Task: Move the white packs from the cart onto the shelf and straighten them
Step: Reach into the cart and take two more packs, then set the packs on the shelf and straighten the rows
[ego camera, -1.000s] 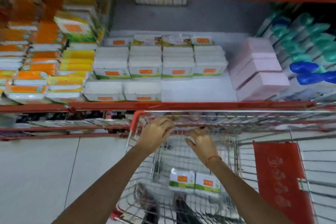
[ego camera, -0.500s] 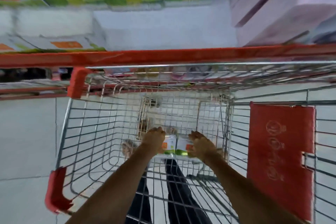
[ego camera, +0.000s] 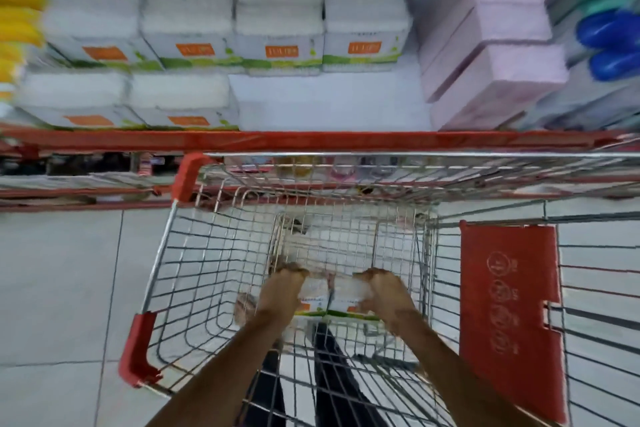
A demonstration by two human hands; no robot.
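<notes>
Both hands dropped from the cart's front rim a second ago down to the basket floor, now clamped on the two white packs; view also tipped down and closer to the shelf. Left hand [ego camera: 281, 291] curled over the left end of the left white pack [ego camera: 316, 294], fingers bent over its top far edge. Right hand [ego camera: 385, 291] curled the same way over the right end of the right white pack [ego camera: 346, 295]. Packs sit side by side between the hands, touching each other, orange label and green strip facing the person. Whether they are lifted off the wire or resting on it, cannot tell; blur.

Cart [ego camera: 162, 246] is wire with red corner guards, a red flap [ego camera: 509, 305] to the right of the right hand. Beyond the hands, up past the cart's far rim, the shelf [ego camera: 311, 140] with red front edge. On it, matching white packs stacked in rows [ego camera: 277, 21], two more at the front, far left of the hands [ego camera: 124, 97]. Bare white shelf patch [ego camera: 329, 100] straight ahead of the hands. Pink packs [ego camera: 491, 55] right of that patch. Yellow items at the far left, blue and green ones at the far right, blurred. Dark trouser legs show through the wire below the hands.
</notes>
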